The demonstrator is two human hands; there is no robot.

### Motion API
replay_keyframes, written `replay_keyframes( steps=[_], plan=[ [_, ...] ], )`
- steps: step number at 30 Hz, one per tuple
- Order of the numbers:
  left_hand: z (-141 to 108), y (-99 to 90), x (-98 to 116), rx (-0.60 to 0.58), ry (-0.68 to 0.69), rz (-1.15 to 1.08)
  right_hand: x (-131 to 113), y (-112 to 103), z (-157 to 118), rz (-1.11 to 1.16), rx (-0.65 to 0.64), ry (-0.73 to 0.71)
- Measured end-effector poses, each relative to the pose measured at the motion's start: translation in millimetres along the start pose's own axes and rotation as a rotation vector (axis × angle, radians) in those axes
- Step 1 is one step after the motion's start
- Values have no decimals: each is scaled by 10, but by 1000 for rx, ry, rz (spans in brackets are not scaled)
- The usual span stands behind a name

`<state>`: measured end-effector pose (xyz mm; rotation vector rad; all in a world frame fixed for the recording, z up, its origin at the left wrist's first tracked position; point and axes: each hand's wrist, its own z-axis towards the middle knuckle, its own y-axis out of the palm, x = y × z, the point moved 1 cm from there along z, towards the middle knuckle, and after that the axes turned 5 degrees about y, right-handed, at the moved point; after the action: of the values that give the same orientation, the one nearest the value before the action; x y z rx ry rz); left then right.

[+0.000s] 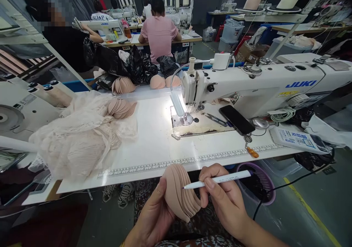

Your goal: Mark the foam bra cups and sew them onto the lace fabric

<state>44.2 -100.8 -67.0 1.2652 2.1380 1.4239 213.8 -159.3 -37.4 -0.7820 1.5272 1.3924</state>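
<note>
In the head view, a stack of beige bra cups (180, 192), nested one in another, is gripped in my left hand (158, 210) in front of the table edge. My right hand (222, 195) pinches a white marker pen (220, 179) with a dark end. Its dark tip points left and meets the edges of the cups, though whether it touches is hard to tell. The fingers of my right hand are close to the stack's right side. Further off on the table lies another stack of cups (122, 108), beside a heap of pale lace fabric (79, 137).
A white sewing machine (261, 82) with a lit lamp (177, 104) stands on the table. Near it lie thread snips (217, 120), a black phone (237, 119) and a control box (299, 140). A purple basket (271, 188) stands below. Other people sit at machines behind.
</note>
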Motion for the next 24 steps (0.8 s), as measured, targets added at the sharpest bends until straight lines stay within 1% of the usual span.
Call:
replay_keyframes(
  steps=[4,11,14,17,20,24],
  plan=[
    [6,-9,4,-4,-11,-13,6,-9,-9,-17,1,6],
    [11,-3,1,-45,-7,20,23,37,-30,-56,-64,46],
    [1,6,-9,-22,18,41,23,39,-40,-13,-62,58],
    [-11,18,-18,13,40,63,14,12,-40,28,-31,18],
    [-22,30,-23,15,53,82,3,-9,-27,-38,-17,3],
    [-32,42,-29,-28,72,133,-5,32,-18,-122,-53,37]
  ],
)
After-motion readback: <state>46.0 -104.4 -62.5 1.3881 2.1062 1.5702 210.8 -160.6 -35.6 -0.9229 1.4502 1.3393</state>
